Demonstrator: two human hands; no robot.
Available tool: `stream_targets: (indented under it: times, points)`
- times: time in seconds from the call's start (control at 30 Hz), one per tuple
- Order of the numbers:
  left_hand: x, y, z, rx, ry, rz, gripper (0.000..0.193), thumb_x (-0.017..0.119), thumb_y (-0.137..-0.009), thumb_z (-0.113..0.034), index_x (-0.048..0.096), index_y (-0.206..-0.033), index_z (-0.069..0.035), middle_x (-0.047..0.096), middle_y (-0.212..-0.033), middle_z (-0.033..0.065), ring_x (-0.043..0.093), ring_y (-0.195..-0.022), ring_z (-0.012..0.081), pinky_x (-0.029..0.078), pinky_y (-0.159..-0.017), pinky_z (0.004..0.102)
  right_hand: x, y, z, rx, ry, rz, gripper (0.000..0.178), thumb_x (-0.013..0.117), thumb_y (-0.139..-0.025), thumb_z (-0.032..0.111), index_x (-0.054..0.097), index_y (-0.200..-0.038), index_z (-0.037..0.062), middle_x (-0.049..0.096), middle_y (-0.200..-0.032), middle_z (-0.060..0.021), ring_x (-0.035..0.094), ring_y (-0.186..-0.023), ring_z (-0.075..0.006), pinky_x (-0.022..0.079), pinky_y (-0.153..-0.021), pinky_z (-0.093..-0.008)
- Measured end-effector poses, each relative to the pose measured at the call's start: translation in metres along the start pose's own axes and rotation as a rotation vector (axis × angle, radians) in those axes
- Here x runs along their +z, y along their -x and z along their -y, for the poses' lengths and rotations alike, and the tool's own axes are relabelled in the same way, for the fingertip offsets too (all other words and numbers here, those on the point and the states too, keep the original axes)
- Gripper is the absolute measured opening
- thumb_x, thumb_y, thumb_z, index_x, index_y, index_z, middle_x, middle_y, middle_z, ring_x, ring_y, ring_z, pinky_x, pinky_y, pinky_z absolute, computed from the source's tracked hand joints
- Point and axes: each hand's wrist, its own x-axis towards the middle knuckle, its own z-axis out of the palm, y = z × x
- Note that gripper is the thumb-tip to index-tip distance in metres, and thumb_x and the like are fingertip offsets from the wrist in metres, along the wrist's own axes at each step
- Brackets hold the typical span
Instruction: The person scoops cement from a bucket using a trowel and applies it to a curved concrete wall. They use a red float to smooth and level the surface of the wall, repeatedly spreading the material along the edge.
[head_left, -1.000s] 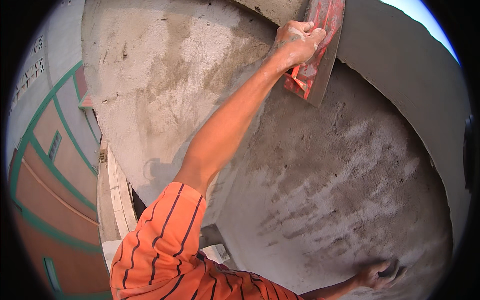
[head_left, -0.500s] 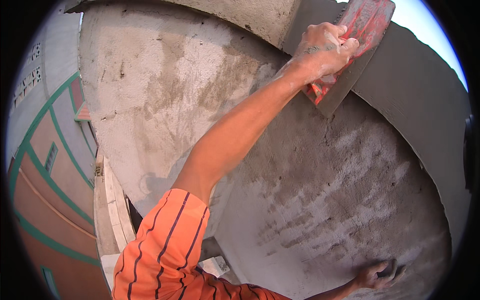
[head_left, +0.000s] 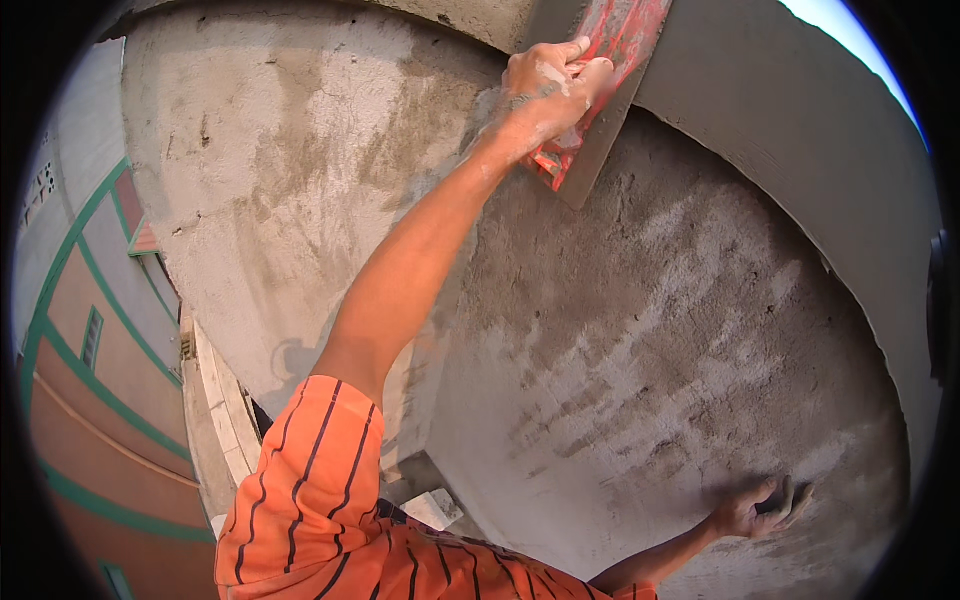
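Note:
My left hand [head_left: 556, 85] is closed around a red plastering float [head_left: 640, 32] with a grey, mortar-smeared face plate. The float lies against a band of smooth, wet grey plaster [head_left: 760, 110] at the top of the wall, its lower end reaching past the band's edge. Pale mortar smears the back of this hand. Far below, at the lower right, my right hand [head_left: 755, 512] is beside the rough wall [head_left: 640, 330]. Its fingers are apart and slightly curled, with a dark patch between them that looks like shadow.
A concrete ledge [head_left: 470, 18] juts out along the top. The lighter rough wall [head_left: 250, 150] meets the darker one at an inner corner. Down at the left are a pale walkway edge [head_left: 225, 420] and a building [head_left: 110, 400] with green trim.
My left hand has moved the float leftward along the plaster band. My right hand has risen a little and its fingers have spread. The whole view has shifted slightly.

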Motion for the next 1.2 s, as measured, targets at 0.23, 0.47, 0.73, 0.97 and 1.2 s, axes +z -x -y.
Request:
stream_targets:
  times: [0.23,0.47,0.73,0.97,1.2]
  points:
    - [0.008,0.024,-0.108,0.032,-0.115,0.107,0.041,0.062,-0.087,-0.035,0.065,-0.108,0.0,0.068,-0.084,0.0248,0.069,-0.089,0.0387,0.055,-0.085,0.0427,-0.002,-0.001,-0.002,0.012,0.035,-0.019,0.032,0.061,-0.092,0.029,0.07,-0.098,-0.0007,0.059,-0.129,-0.0164,0.053,-0.122,-0.0304,0.04,-0.102,-0.0435]
    - [0.017,0.035,-0.043,-0.084,-0.071,-0.019,0.055,0.062,-0.088,-0.038,0.058,-0.127,0.001,0.07,-0.103,0.0217,0.07,-0.093,0.0313,0.056,-0.086,0.0381,-0.004,-0.003,-0.001,-0.026,0.094,0.0,0.026,0.062,-0.09,0.025,0.071,-0.098,0.0015,0.06,-0.127,-0.0161,0.054,-0.119,-0.0305,0.041,-0.101,-0.043]
    - [0.002,0.019,0.036,-0.18,0.06,0.049,0.053,0.062,-0.089,-0.039,0.06,-0.126,-0.001,0.072,-0.098,0.0193,0.072,-0.087,0.0245,0.057,-0.078,0.0352,-0.004,-0.003,-0.001,-0.049,0.121,0.027,0.024,0.062,-0.091,0.021,0.069,-0.101,0.0002,0.057,-0.132,-0.0159,0.051,-0.122,-0.0306,0.041,-0.101,-0.041]
    - [-0.013,-0.025,-0.019,-0.151,-0.044,0.123,0.056,0.063,-0.088,-0.042,0.06,-0.127,-0.002,0.066,-0.116,0.0219,0.064,-0.109,0.0334,0.046,-0.101,0.0378,-0.002,-0.001,-0.003,-0.032,0.115,0.028,0.023,0.061,-0.091,0.02,0.069,-0.098,-0.0006,0.056,-0.132,-0.0153,0.053,-0.121,-0.0303,0.043,-0.1,-0.0417]
    - [-0.001,-0.041,-0.003,-0.091,-0.054,0.112,0.047,0.064,-0.088,-0.036,0.06,-0.118,0.0,0.066,-0.104,0.0226,0.067,-0.099,0.0333,0.052,-0.089,0.0398,0.0,0.001,0.003,-0.014,0.117,-0.001,0.023,0.06,-0.09,0.02,0.069,-0.097,-0.0003,0.057,-0.131,-0.0159,0.052,-0.122,-0.0315,0.041,-0.101,-0.0442]
